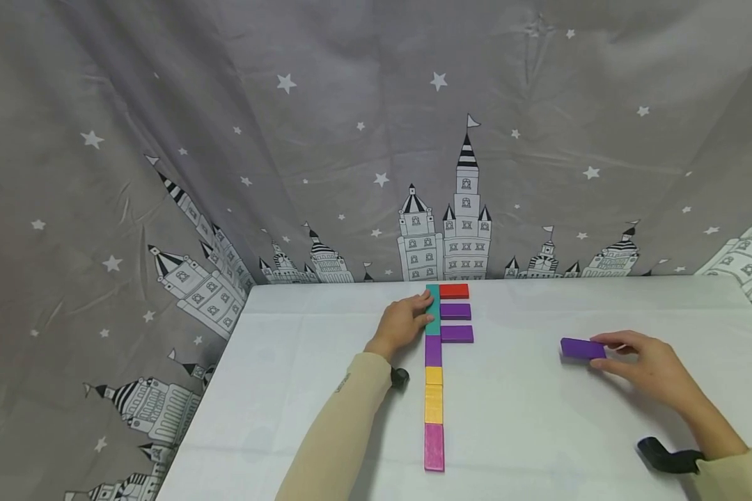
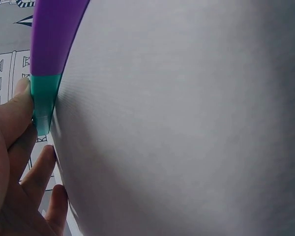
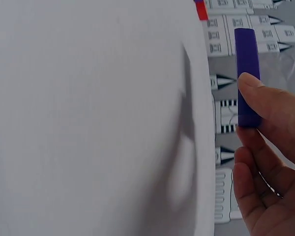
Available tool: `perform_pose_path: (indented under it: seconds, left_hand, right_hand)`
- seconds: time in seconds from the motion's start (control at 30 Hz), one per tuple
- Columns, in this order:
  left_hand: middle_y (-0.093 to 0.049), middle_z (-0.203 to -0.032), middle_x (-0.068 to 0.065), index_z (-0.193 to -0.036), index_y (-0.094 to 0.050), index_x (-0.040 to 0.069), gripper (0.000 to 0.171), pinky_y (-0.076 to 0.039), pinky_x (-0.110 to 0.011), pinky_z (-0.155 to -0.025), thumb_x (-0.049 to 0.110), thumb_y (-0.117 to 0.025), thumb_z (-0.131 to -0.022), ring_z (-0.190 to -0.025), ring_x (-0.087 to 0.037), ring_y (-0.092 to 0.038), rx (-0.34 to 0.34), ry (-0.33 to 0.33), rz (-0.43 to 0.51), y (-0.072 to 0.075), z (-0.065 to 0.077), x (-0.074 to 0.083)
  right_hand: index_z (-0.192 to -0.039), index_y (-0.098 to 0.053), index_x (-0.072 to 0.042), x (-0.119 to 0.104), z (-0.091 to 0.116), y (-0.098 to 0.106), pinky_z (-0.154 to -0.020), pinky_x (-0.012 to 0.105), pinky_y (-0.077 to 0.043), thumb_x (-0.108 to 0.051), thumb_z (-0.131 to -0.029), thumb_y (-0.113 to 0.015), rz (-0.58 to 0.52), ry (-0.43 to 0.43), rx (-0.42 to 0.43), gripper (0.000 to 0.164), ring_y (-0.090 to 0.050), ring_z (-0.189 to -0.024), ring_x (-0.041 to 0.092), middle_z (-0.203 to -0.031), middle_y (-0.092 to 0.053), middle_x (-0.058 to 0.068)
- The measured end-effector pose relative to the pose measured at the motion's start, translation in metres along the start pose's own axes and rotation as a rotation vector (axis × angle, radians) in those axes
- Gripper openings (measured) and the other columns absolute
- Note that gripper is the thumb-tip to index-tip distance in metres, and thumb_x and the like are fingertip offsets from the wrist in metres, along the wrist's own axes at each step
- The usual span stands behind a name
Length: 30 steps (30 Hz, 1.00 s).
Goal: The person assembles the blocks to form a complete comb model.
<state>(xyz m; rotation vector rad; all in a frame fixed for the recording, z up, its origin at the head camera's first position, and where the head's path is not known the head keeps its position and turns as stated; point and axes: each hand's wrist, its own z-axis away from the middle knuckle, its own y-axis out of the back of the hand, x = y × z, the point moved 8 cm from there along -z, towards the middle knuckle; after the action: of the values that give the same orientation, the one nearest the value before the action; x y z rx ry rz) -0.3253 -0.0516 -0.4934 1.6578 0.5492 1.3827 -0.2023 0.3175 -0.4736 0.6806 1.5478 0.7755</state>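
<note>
A column of flat coloured blocks lies on the white table: a teal block (image 1: 434, 321) at the far end, then a purple block (image 1: 433, 351), yellow blocks (image 1: 434, 403) and a pink block (image 1: 434, 447) nearest. A red block (image 1: 454, 291) and two purple blocks (image 1: 457, 334) stick out to the right of the teal part. My left hand (image 1: 400, 325) touches the teal block's left side with thumb and fingertip, as the left wrist view also shows. Off to the right, my right hand (image 1: 648, 365) pinches a purple block (image 3: 247, 51) between thumb and fingers, over the table.
A grey cloth (image 1: 351, 56) with stars and castles hangs behind the table (image 1: 326, 320) and along its left side. The far table edge runs close behind the teal and red blocks. A black strap piece (image 1: 667, 457) sits at my right wrist.
</note>
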Motion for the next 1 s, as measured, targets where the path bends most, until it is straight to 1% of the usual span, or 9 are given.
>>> perform_pose_path:
  seconds: [0.17, 0.3, 0.47, 0.8, 1.0]
  left_hand:
    - [-0.044, -0.153, 0.011, -0.146, -0.053, 0.019, 0.051, -0.031, -0.040, -0.120, 0.030, -0.066, -0.098, -0.143, -0.018, -0.041, -0.005, 0.005, -0.002, -0.001, 0.000, -0.001]
    - [-0.044, -0.153, 0.011, -0.146, -0.053, 0.018, 0.051, -0.031, -0.041, -0.120, 0.030, -0.066, -0.098, -0.143, -0.018, -0.041, -0.004, 0.003, -0.001, -0.001, -0.001, -0.001]
    - [-0.044, -0.153, 0.012, -0.146, -0.053, 0.019, 0.052, -0.031, -0.041, -0.120, 0.030, -0.066, -0.098, -0.143, -0.018, -0.041, -0.004, 0.008, 0.001, -0.001, 0.000, -0.002]
    - [-0.045, -0.152, 0.011, -0.146, -0.053, 0.019, 0.052, -0.031, -0.042, -0.120, 0.030, -0.067, -0.097, -0.143, -0.017, -0.041, -0.005, 0.004, 0.003, -0.002, -0.001, -0.002]
    - [-0.045, -0.152, 0.012, -0.146, -0.053, 0.019, 0.052, -0.032, -0.040, -0.120, 0.030, -0.067, -0.097, -0.143, -0.017, -0.042, -0.002, 0.002, 0.001, -0.002, -0.001, -0.002]
  right_hand:
    - [-0.119, -0.071, -0.003, -0.011, -0.003, -0.007, -0.077, 0.048, -0.052, -0.029, -0.082, -0.085, -0.017, 0.027, 0.016, 0.048, -0.063, -0.102, 0.044, -0.119, -0.067, 0.026]
    - [-0.118, -0.071, -0.003, -0.020, -0.004, -0.011, -0.078, 0.049, -0.053, -0.029, -0.082, -0.085, -0.033, 0.044, 0.033, 0.046, -0.064, -0.101, 0.044, -0.118, -0.068, 0.024]
    - [-0.115, -0.072, -0.004, -0.034, -0.007, -0.014, -0.077, 0.046, -0.053, -0.025, -0.081, -0.086, -0.047, 0.088, 0.061, 0.043, -0.065, -0.099, 0.042, -0.114, -0.070, 0.021]
    - [-0.114, -0.074, -0.006, -0.058, -0.013, -0.029, -0.081, 0.049, -0.053, -0.022, -0.080, -0.087, -0.093, 0.110, 0.041, 0.040, -0.066, -0.099, 0.038, -0.114, -0.071, 0.017]
    - [-0.113, -0.074, -0.007, -0.067, -0.017, -0.041, -0.081, 0.047, -0.053, -0.023, -0.079, -0.087, -0.101, 0.123, 0.032, 0.039, -0.066, -0.099, 0.036, -0.113, -0.071, 0.016]
